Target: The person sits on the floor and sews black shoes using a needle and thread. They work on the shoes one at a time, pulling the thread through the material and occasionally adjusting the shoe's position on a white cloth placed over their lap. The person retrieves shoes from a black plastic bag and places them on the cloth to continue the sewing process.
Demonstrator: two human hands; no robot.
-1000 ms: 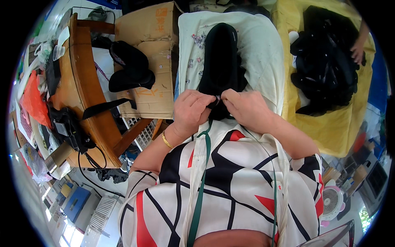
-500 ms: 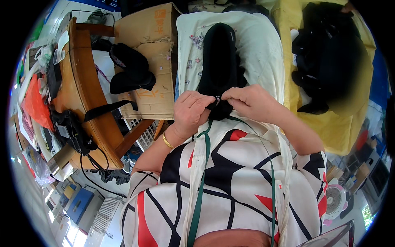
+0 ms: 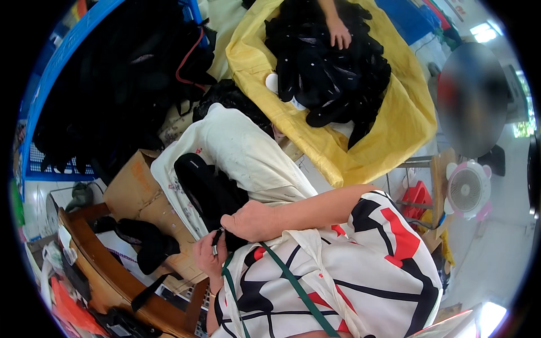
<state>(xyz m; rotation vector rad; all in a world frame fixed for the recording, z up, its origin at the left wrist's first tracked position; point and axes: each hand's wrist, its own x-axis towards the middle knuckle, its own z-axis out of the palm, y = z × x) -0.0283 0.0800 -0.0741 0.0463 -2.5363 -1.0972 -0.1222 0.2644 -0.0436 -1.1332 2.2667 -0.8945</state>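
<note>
A black cloth shoe [image 3: 198, 179] lies on the pale cloth over my lap, its toe pointing away to the upper left. At its near end my left hand [image 3: 209, 258], a ring on one finger, pinches a narrow black piece that looks like part of the shoe. Thumb and fingers pressed together, my right hand [image 3: 252, 221] meets the left there. A tiny shiny bit shows at its fingertips, too small to name. Dark green apron ties [image 3: 296, 287] hang below my hands.
Another person's hand [image 3: 338, 32] rests on black shoes [image 3: 321, 73] heaped in a yellow sack [image 3: 332, 163]. A blue crate [image 3: 35, 121] of black items stands far left. Nearer are a cardboard box [image 3: 135, 191], a dark shoe [image 3: 155, 242] and a wooden stool [image 3: 84, 239]; a fan [image 3: 468, 190] is right.
The view has swung right, bringing the yellow sack, the other person's hand and the blue crate into sight. My hands stay together at the shoe's near end.
</note>
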